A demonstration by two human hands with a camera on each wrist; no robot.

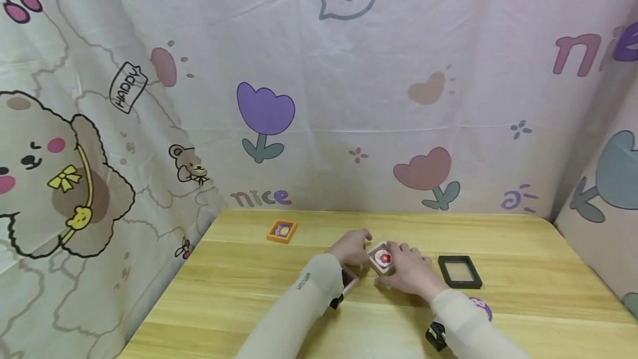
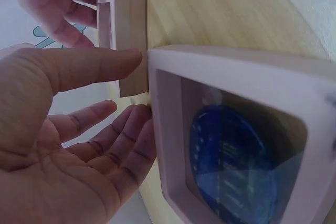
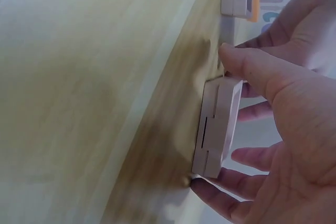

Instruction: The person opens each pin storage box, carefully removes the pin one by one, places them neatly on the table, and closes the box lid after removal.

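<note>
A small pale pink square display frame (image 1: 375, 266) with a red flower design inside lies at mid-table. My right hand (image 1: 412, 271) holds this frame by its edges, thumb on the near side and fingers on the far side. Just left of it is my left hand (image 1: 350, 247), its thumb (image 2: 113, 67) extended close to the frame's edge and its other fingers loosely bent. A second pale pink frame (image 2: 231, 74), with a dark blue oval piece (image 2: 231, 161) inside, lies by the left wrist. In the head view the left sleeve partly hides that second frame.
An orange square frame (image 1: 272, 239) lies at the far left of the wooden table (image 1: 239, 281). A black square frame (image 1: 446, 273) is right of my right hand. A purple round piece (image 1: 482, 308) shows beside the right sleeve. Printed cloth (image 1: 329, 170) hangs behind.
</note>
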